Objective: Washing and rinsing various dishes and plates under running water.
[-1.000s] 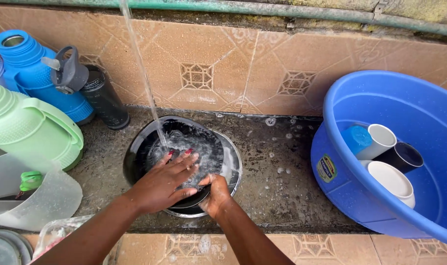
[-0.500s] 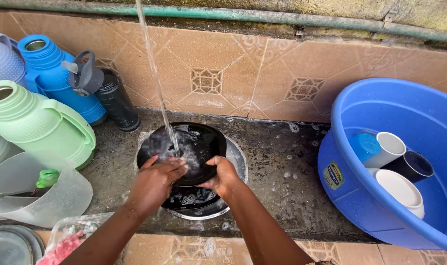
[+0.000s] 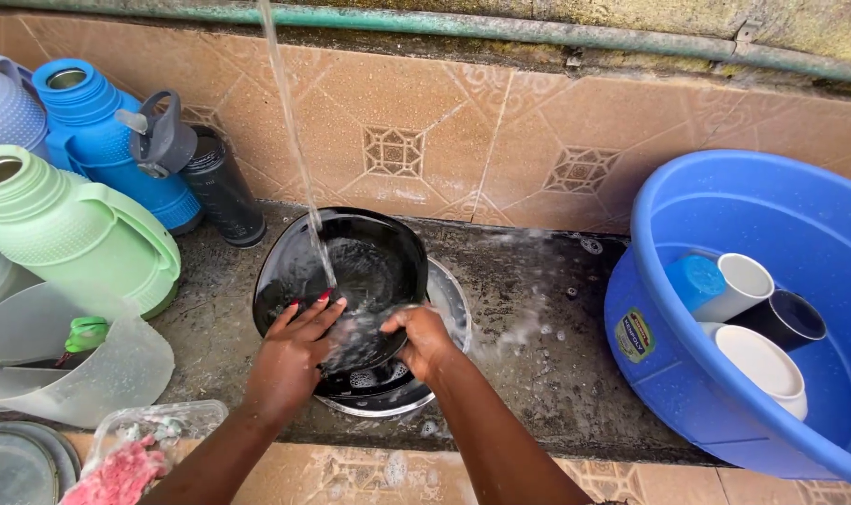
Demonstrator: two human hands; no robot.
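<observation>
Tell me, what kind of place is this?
Probably an outdoor washing-up spot. A stream of water falls from above onto a black plate that both hands rinse over a wet concrete ledge. A blue basin beside it holds cups, against a tiled wall.

- The black plate (image 3: 369, 271) is glossy and smooth, wet, and looks like plastic or glazed ware (which of the two cannot be told).
- The bowl (image 3: 449, 299) under it is shiny bare metal.
- The blue basin (image 3: 725, 196) is smooth plastic with a soft sheen.
- The green flask (image 3: 79, 234) and blue flask (image 3: 89, 131) are ribbed matt plastic.
- The jug (image 3: 98, 365) is cloudy translucent plastic.
- The wall tiles (image 3: 444, 140) are glazed ceramic, wet.
- The ledge (image 3: 556, 355) is rough dark concrete.
</observation>
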